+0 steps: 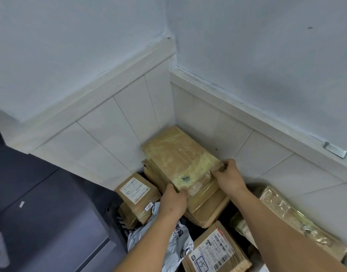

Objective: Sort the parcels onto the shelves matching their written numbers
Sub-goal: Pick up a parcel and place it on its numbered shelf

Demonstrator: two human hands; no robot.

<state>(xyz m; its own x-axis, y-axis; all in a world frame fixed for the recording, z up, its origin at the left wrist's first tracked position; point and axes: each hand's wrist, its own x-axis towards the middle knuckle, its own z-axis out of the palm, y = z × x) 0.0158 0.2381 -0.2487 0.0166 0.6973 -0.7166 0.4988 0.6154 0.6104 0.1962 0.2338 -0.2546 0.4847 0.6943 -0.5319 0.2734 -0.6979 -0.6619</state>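
Head view: taped parcel (180,160) sits on top of a stack of flat cardboard boxes (206,205), pushed into the wall corner. Left hand (173,201) pinches its near-left edge, thumb on top, the other fingers tucked under and out of sight. Right hand (230,178) grips the near-right corner, fingers (222,167) curled over the edge. Two-corner hold looks meant to lift or tip it off the stack and read the number. Dark mark (185,178) between the two sets of fingers is unreadable.

Parcel: flat brown cardboard slab wrapped in yellowish clear tape, glossy and wrinkled. Probably slick, so edge grips make sense.

- Left of the left fingers: small carton (136,193) with a white printed label.
- Below them, under the left forearm: crumpled grey poly mailer (178,238), soft.
- Near side, between the forearms: labelled carton (214,250).
- Right of the right fingers, under that forearm: another tape-wrapped parcel (292,216).
- Beyond the fingers: white tiled wall (109,124).

No shelves in view.
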